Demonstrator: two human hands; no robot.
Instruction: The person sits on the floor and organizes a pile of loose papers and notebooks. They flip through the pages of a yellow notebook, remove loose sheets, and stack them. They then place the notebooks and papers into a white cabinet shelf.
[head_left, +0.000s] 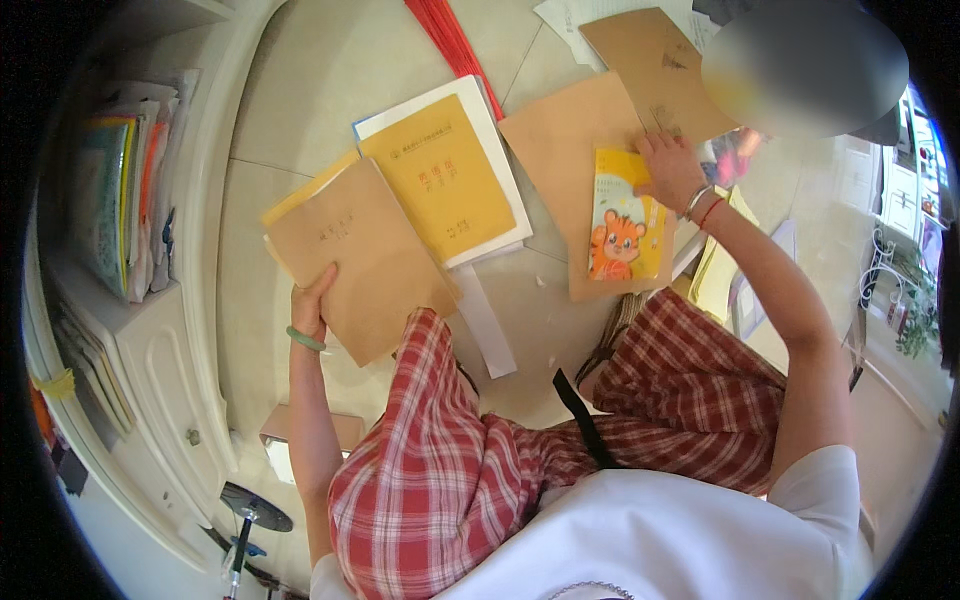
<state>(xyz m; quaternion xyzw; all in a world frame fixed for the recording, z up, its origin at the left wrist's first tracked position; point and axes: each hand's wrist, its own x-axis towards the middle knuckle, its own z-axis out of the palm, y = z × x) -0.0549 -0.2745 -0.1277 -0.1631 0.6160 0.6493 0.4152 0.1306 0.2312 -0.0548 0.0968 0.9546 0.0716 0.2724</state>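
My left hand [312,303] grips the lower left edge of a brown paper folder [350,240], its thumb on top. The folder is tilted and overlaps a yellow-covered document [440,180] lying on white sheets. My right hand [672,168] is at the upper right corner of a yellow booklet [625,235] with a cartoon tiger cub. Its thumb rests on the cover and its fingers curl over the top edge. The booklet lies on a large brown envelope [560,140]. Another brown envelope [650,60] lies beyond it.
Red strips [450,40] lie on the tiled floor at the far side. A white paper strip [487,320] lies between my knees. At the left stands a white cabinet [165,370] with folders [130,200] on its shelf. A blurred round shape [805,70] covers the far right.
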